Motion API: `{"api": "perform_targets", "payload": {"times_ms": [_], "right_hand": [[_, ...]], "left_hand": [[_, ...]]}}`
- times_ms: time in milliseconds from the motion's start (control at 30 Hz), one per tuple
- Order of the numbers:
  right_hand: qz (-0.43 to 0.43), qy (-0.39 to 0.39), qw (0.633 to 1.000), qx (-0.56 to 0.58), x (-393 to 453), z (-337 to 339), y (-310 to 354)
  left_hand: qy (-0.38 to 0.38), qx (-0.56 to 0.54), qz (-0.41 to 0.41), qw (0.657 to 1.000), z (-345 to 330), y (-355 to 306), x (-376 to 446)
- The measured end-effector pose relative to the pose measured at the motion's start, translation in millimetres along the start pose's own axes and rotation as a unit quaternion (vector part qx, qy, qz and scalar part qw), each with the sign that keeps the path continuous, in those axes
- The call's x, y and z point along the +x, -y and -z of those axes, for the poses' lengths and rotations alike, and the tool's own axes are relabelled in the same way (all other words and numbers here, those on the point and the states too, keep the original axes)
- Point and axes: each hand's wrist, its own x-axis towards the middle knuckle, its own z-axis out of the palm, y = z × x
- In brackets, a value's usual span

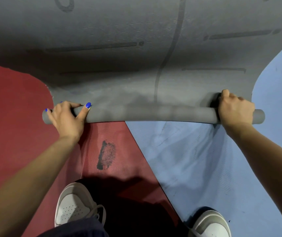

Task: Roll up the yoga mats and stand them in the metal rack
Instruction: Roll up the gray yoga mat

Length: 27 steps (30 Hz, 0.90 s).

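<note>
Grey mat [136, 48] at 12 o'clock, near edge wound into thin roll [154, 114]. Left hand [66, 117] and right hand [236, 108] curled round opposite ends, keeping roll straight. Rack unseen.

One grey yoga mat [136, 48] fills the upper part of the frame, with one rolled end [154, 114] across the middle. Two more mats lie under it: one dark red mat [14, 103] at the left and one light blue mat [205, 159] at the right. Two hands are in view, the left hand [66, 117] at middle left and the right hand [236, 108] at middle right, and two grey-and-white sneakers, one at bottom centre [75, 204] and one at the lower right corner [210, 224].
</note>
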Motion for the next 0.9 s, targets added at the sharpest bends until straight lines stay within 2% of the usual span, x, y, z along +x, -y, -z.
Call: {"api": "perform_targets", "payload": {"times_ms": [67,167,233,367,567,700,800,900], "right_hand": [[-0.035,-0.027,0.999,0.030,3,0,-1],[-0.076,-0.127,0.984,0.101,-5,2,-7],[-0.054,-0.174,0.974,0.137,-19,2,-9],[0.049,-0.234,0.957,0.163,-46,-9,-8],[0.035,-0.118,0.954,0.273,-56,-26,-2],[0.056,-0.090,0.960,0.260,-34,-18,-5],[0.075,-0.085,0.962,0.248,-19,-11,-4],[0.035,-0.065,0.952,0.296,-7,0,0]], "left_hand": [[0.006,-0.001,0.008,1.000,0,-4,8],[0.025,0.027,0.043,0.998,-2,-13,18],[0.031,0.045,0.057,0.997,-3,-19,20],[0.031,0.042,0.067,0.996,-1,-26,30],[0.033,0.003,0.036,0.999,5,-28,31],[0.092,-0.026,-0.053,0.994,16,-20,27],[0.135,0.000,-0.125,0.983,24,-10,26],[0.136,-0.011,-0.135,0.981,26,-12,36]]}}
